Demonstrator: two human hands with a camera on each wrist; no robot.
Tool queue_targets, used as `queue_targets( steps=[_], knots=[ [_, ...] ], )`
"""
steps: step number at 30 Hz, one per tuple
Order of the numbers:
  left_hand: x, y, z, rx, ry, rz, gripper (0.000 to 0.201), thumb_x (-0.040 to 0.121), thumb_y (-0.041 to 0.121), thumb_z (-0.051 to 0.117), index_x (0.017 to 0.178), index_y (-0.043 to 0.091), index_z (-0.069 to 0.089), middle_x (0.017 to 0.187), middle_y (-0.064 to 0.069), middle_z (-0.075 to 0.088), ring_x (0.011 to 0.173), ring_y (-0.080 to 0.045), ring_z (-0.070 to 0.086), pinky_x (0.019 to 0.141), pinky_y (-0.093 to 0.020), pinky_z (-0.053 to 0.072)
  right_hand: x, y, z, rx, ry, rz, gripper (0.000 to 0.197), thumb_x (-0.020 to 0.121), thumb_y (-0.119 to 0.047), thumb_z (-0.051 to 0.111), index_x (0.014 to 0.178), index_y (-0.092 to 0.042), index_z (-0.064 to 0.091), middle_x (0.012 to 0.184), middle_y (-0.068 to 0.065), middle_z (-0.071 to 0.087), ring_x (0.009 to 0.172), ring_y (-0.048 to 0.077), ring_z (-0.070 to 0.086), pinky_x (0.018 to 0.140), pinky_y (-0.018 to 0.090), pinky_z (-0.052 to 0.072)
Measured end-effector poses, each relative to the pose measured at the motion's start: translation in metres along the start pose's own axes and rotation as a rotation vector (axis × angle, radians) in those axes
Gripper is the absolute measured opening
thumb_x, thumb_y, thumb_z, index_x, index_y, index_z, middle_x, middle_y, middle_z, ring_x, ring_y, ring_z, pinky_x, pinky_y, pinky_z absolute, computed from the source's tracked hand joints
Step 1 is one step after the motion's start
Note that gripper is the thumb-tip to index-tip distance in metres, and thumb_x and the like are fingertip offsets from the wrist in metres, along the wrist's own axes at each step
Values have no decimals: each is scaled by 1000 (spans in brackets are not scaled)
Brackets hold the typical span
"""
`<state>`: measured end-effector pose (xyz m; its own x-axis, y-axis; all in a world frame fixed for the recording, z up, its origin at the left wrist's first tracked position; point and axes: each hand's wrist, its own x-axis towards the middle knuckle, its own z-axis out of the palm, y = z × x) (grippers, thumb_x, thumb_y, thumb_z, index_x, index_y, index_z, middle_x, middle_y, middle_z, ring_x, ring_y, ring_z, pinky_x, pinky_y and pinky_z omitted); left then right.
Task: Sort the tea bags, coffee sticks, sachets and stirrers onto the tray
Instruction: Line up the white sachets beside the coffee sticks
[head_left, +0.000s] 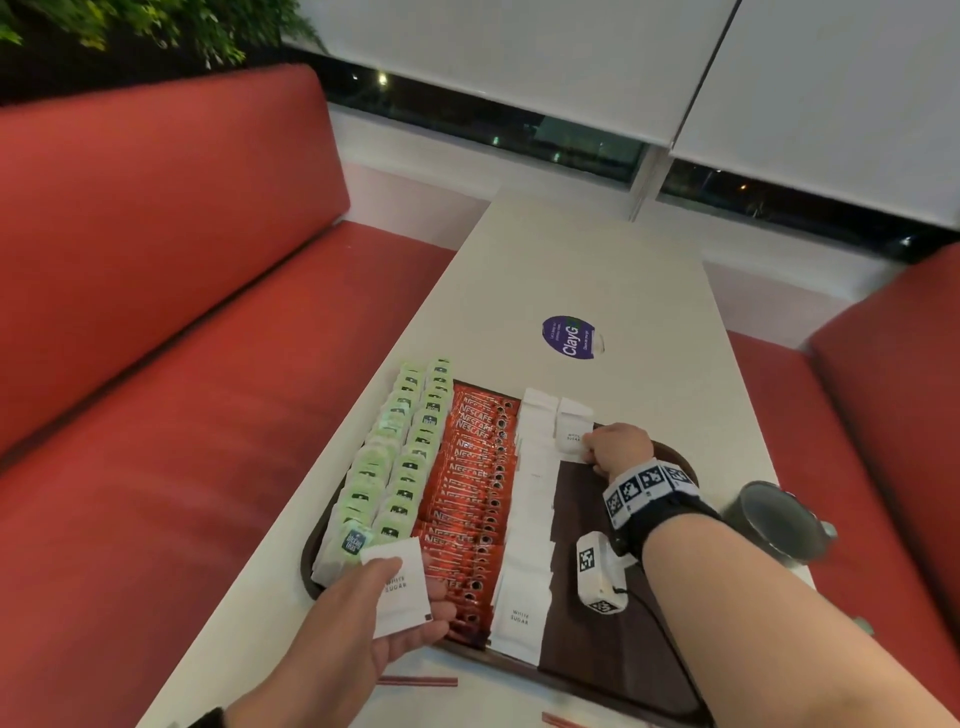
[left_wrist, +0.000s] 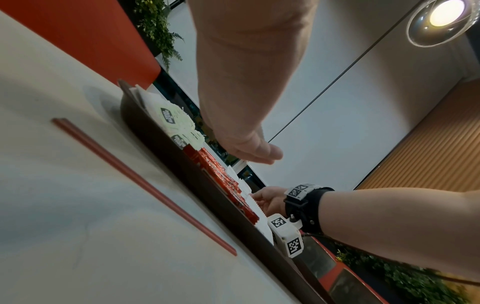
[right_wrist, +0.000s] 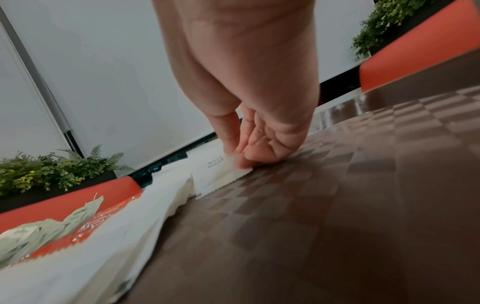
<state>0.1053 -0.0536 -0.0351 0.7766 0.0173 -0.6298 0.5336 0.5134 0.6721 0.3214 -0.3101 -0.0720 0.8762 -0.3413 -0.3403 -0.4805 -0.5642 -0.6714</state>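
Observation:
A dark brown tray (head_left: 623, 639) holds two columns of green tea bags (head_left: 400, 457), a row of red coffee sticks (head_left: 472, 493) and a column of white sugar sachets (head_left: 532, 509). At the tray's far right my right hand (head_left: 589, 452) pinches a sugar sachet (head_left: 571, 434) lying on the tray; the right wrist view shows the thumb and fingers (right_wrist: 244, 158) on that sachet's (right_wrist: 218, 172) corner. My left hand (head_left: 415, 603) hovers palm up over the near left corner, thumb pressing a white sugar sachet (head_left: 397, 590) against the fingers. Red stirrers (head_left: 418, 680) lie on the table before the tray.
A dark mug (head_left: 779, 519) stands right of the tray, close to my right forearm. A purple sticker (head_left: 569, 335) lies flat on the table (head_left: 597, 260) beyond the tray. Red benches (head_left: 182, 364) flank both sides. The tray's right half (right_wrist: 337, 205) is bare.

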Motion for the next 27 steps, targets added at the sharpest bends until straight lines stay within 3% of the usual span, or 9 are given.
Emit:
queue_targets(
  steps=[5, 7, 9, 10, 14, 18, 21, 24, 27],
  knots=[
    [-1, 1, -2, -9, -15, 9, 28, 100, 10, 39, 107, -7, 60, 71, -26, 69, 58, -35, 69, 46, -36, 57, -18, 3, 9, 116, 237, 3, 21, 88, -12, 51, 97, -1, 66, 95, 15, 68, 94, 32, 63, 88, 43, 52],
    [-1, 1, -2, -9, -22, 7, 28, 100, 11, 39, 109, -7, 59, 72, -27, 69, 59, -35, 69, 47, -36, 57, -31, 5, 14, 243, 165, 33, 22, 91, -10, 48, 101, 1, 64, 86, 12, 65, 84, 29, 63, 82, 41, 55],
    [-1, 0, -1, -4, -24, 4, 27, 100, 12, 40, 110, -6, 58, 73, -27, 69, 60, -35, 70, 48, -37, 58, -44, 2, 18, 347, 10, 98, 14, 95, -5, 47, 100, -1, 59, 75, 8, 59, 67, 20, 59, 63, 27, 54],
    [-1, -1, 0, -2, -24, 4, 26, 100, 12, 40, 110, -5, 57, 73, -27, 69, 61, -36, 70, 48, -37, 58, -49, -1, 18, 350, -57, 118, 15, 95, -3, 46, 105, 0, 58, 73, 6, 57, 65, 16, 56, 60, 23, 51],
    [-5, -3, 6, 2, -34, -10, 23, 100, 12, 41, 104, -4, 58, 72, -27, 69, 61, -37, 70, 47, -37, 58, -50, -12, 20, 306, -143, 153, 30, 96, -2, 44, 122, 9, 53, 76, 6, 53, 72, 19, 56, 69, 27, 53],
    [-9, -4, 8, 24, -57, -10, 23, 99, 12, 42, 101, -4, 58, 72, -27, 69, 61, -37, 70, 49, -38, 58, -52, -20, 19, 337, -169, 306, 29, 99, -2, 42, 123, 11, 51, 72, 13, 52, 61, 20, 52, 47, 23, 48],
    [-11, -2, 9, 39, -79, -10, 24, 100, 14, 41, 105, -3, 58, 78, -27, 70, 67, -37, 71, 52, -37, 59, -62, -14, 7, 344, -87, 198, 29, 96, -3, 46, 120, 11, 55, 77, 10, 55, 70, 20, 57, 60, 26, 53],
    [-12, 0, 12, 47, -102, -8, 28, 101, 18, 40, 106, -2, 58, 84, -27, 70, 72, -36, 71, 58, -38, 60, -96, -9, -7, 347, 9, -16, 23, 93, -5, 51, 111, -2, 64, 84, 6, 63, 73, 15, 57, 69, 27, 49],
    [-13, 1, 17, 51, -129, 1, 29, 101, 21, 41, 111, 0, 57, 88, -25, 69, 74, -35, 70, 62, -40, 60, -159, -12, -11, 183, -131, -259, 11, 92, -15, 58, 91, -16, 69, 86, -1, 68, 75, 8, 61, 66, 20, 47]
  ],
)
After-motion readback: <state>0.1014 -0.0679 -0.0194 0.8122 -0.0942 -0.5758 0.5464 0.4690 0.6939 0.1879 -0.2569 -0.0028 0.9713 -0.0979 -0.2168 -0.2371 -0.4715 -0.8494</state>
